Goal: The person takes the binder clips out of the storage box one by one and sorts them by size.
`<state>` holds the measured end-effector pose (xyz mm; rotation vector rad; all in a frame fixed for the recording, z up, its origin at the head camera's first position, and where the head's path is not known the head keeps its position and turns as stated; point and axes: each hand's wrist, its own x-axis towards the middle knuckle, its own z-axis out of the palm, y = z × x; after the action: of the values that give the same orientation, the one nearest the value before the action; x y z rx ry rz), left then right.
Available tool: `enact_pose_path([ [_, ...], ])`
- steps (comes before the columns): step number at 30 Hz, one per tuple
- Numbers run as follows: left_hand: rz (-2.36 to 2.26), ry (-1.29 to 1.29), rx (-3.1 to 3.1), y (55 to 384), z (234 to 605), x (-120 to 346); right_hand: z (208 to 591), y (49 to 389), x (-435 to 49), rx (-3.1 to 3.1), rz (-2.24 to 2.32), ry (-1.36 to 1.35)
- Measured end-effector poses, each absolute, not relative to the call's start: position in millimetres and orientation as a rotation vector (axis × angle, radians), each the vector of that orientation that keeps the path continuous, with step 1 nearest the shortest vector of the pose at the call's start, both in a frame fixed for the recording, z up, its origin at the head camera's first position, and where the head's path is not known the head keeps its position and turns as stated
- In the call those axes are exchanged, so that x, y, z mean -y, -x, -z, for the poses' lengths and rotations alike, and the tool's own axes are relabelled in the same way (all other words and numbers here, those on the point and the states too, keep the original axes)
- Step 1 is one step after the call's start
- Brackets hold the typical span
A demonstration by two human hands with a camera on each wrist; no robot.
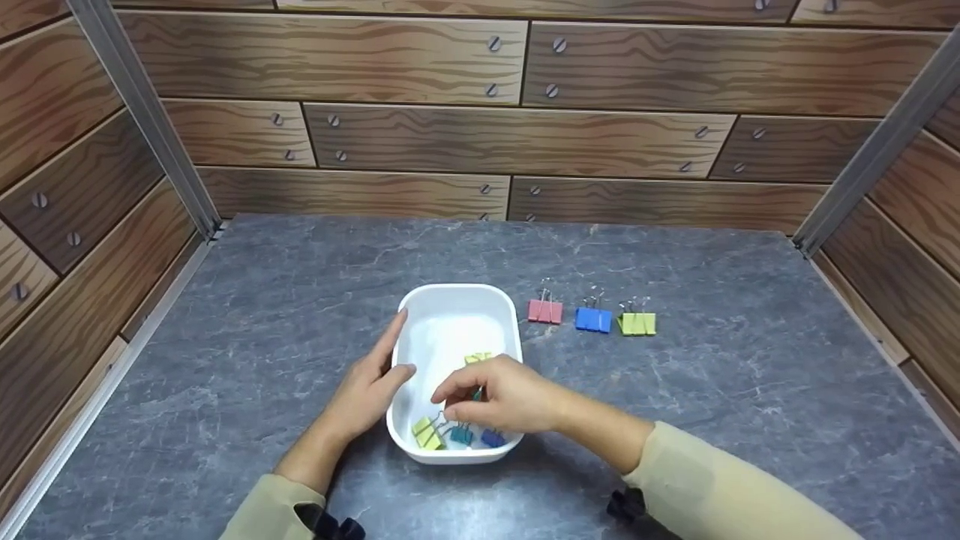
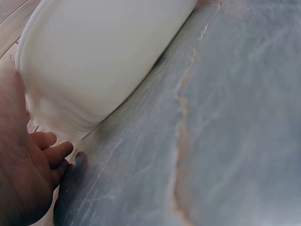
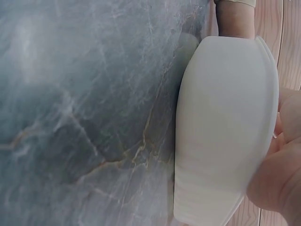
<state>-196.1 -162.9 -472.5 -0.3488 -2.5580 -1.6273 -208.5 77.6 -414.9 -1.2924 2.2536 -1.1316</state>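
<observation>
A white plastic tub (image 1: 457,300) stands on the table with several small binder clips inside. My left hand (image 1: 365,390) holds its left side, thumb over the rim and fingers along the outer wall. My right hand (image 1: 514,394) is over the tub's near half, fingers bent downward, with a gap between thumb and index fingertips. Below and around it lie a yellow-green binder clip (image 1: 428,433), a teal binder clip (image 1: 461,434) and a dark blue binder clip (image 1: 493,438). Another yellow-green clip (image 1: 477,358) shows just beyond the right hand. A teal piece is partly hidden behind the fingers.
To the right of the tub, a pink binder clip (image 1: 545,311), a blue binder clip (image 1: 593,319) and a yellow-green binder clip (image 1: 637,324) stand in a row. Wood-patterned walls (image 1: 420,135) with metal corner posts enclose the grey marbled table (image 1: 300,262).
</observation>
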Motion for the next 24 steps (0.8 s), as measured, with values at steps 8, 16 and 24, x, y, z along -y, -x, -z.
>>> enact_pose_path([
  [8,1.638,0.357,2.549,197.0,474.5,163.8,414.3,206.4,-76.5,-2.302,0.978,1.326],
  [16,1.629,0.353,2.558,198.2,476.7,164.6,412.8,204.6,-75.6,-2.355,0.833,1.379],
  [24,1.637,0.358,2.561,198.0,474.6,162.8,412.1,204.6,-76.5,-2.368,0.813,1.392],
])
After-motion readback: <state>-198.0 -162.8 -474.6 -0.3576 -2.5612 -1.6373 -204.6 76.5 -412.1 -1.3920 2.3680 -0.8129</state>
